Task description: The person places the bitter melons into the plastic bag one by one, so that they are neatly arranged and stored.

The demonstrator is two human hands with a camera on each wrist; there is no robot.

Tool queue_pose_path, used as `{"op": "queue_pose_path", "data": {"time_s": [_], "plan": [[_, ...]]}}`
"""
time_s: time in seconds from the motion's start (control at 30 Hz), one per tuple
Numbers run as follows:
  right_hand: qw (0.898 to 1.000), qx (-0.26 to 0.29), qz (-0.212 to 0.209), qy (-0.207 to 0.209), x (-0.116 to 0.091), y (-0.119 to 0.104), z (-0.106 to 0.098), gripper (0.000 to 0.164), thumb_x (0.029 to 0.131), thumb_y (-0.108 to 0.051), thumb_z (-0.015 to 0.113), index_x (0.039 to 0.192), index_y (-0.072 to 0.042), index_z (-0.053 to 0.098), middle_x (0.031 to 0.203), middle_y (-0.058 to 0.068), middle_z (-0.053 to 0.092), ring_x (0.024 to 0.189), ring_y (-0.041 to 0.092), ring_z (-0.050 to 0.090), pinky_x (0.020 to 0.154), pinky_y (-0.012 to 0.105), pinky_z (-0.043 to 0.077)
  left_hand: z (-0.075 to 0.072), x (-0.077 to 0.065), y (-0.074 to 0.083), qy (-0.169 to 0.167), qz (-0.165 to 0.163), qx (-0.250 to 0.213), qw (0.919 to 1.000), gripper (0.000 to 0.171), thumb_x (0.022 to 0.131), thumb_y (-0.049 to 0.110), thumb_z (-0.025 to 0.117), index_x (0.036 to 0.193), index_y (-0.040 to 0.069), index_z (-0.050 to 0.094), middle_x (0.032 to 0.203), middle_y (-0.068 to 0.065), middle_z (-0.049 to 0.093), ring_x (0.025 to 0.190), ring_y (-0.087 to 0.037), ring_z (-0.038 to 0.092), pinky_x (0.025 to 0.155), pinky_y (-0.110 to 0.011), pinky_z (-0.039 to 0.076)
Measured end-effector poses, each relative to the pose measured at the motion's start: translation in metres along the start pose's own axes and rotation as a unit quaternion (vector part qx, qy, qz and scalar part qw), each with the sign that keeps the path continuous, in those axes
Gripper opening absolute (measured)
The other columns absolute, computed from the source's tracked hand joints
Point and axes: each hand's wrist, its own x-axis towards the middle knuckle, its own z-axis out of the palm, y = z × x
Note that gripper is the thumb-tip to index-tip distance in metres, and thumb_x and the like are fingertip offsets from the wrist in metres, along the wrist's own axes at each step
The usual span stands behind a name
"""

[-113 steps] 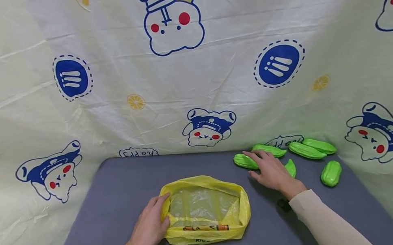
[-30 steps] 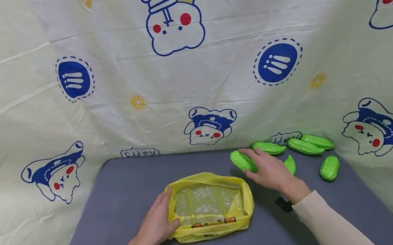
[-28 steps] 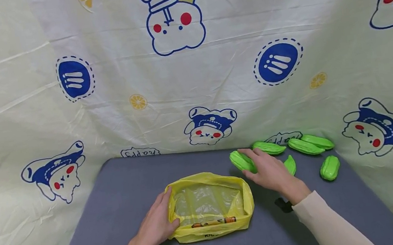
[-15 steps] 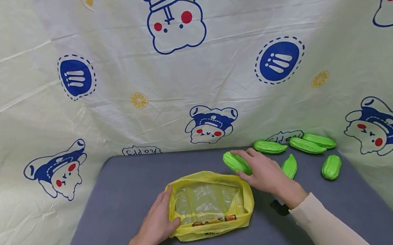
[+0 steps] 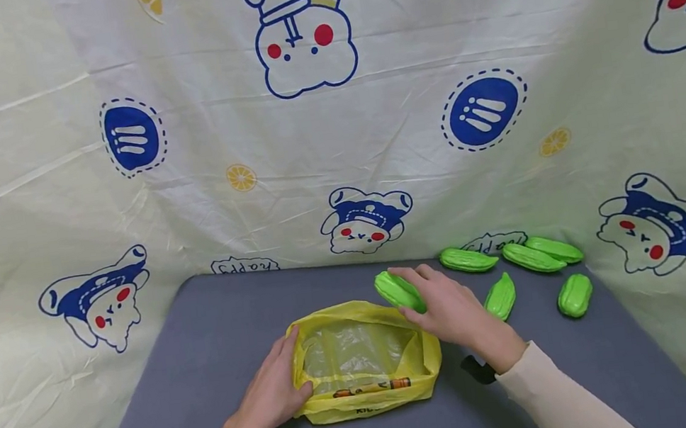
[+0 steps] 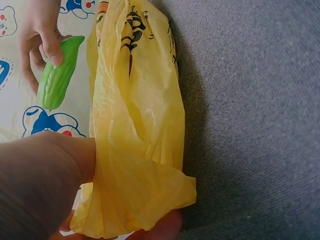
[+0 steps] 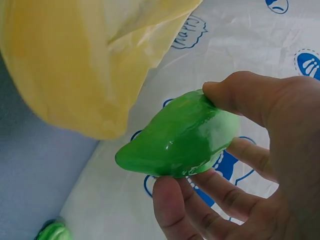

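At lower centre, the left hand is gripping the left rim of the yellow plastic bag on the table. Beyond it, the right hand is pinching a green toy gourd over the bag's far rim. Four more gourds are lying at right.

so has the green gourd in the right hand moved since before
Yes. The green toy gourd in the right hand has been carried left, away from the other gourds, and is now at the yellow bag's far rim.

Bright even light, soft shadows, wide-angle bend at edges, wrist close-ups slightly blurred
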Motion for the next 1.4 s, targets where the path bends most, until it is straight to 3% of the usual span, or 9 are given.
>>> {"op": "queue_pose_path", "data": {"time_s": [0.13, 0.57, 1.0, 1.27, 1.4], "plan": [[1.0, 0.01, -0.001, -0.003, -0.003, -0.007, 0.003, 0.076, 0.105, -0.03, 0.089, 0.173, -0.026, 0.055, 0.147, 0.018, 0.072, 0.115, 0.033, 0.075, 0.084, 0.06, 0.069, 0.001, -0.001, -0.001, -0.001, -0.003, -0.002, 1.0, 0.106, 0.092, 0.013, 0.094, 0.182, 0.004, 0.037, 0.176, -0.027, 0.052, 0.155, -0.049, 0.062, 0.119, -0.066, 0.059], [0.997, 0.065, 0.007, -0.029, 0.0, -0.034, 0.02, 0.077, 0.105, -0.029, 0.089, 0.173, -0.028, 0.054, 0.144, 0.013, 0.072, 0.107, 0.024, 0.069, 0.087, 0.05, 0.066, 0.0, -0.004, 0.001, 0.0, -0.002, -0.004, 1.0, 0.108, 0.093, 0.013, 0.094, 0.183, 0.004, 0.035, 0.177, -0.028, 0.051, 0.154, -0.049, 0.062, 0.119, -0.065, 0.059], [0.992, 0.111, -0.009, -0.055, 0.006, -0.068, 0.043, 0.076, 0.105, -0.027, 0.088, 0.172, -0.02, 0.055, 0.137, 0.013, 0.073, 0.102, 0.019, 0.066, 0.088, 0.045, 0.063, -0.001, -0.006, -0.001, 0.014, 0.012, -0.001, 0.9998, 0.109, 0.091, 0.012, 0.094, 0.182, 0.002, 0.035, 0.175, -0.029, 0.054, 0.154, -0.05, 0.063, 0.12, -0.065, 0.058], [0.988, 0.13, -0.026, -0.078, 0.009, -0.081, 0.058, 0.073, 0.107, -0.03, 0.084, 0.173, -0.016, 0.054, 0.155, 0.018, 0.07, 0.118, 0.026, 0.072, 0.101, 0.052, 0.065, -0.001, -0.007, -0.002, 0.014, 0.018, -0.003, 0.9997, 0.109, 0.09, 0.011, 0.094, 0.181, 0.0, 0.035, 0.173, -0.029, 0.055, 0.152, -0.048, 0.064, 0.119, -0.065, 0.059], [0.987, 0.132, -0.032, -0.089, 0.009, -0.085, 0.064, 0.073, 0.108, -0.031, 0.083, 0.173, -0.014, 0.053, 0.148, 0.018, 0.071, 0.116, 0.026, 0.072, 0.1, 0.051, 0.066, 0.0, -0.007, -0.001, 0.018, 0.02, -0.002, 0.9996, 0.109, 0.089, 0.011, 0.095, 0.181, -0.001, 0.036, 0.173, -0.029, 0.055, 0.153, -0.049, 0.064, 0.12, -0.065, 0.058]]}}
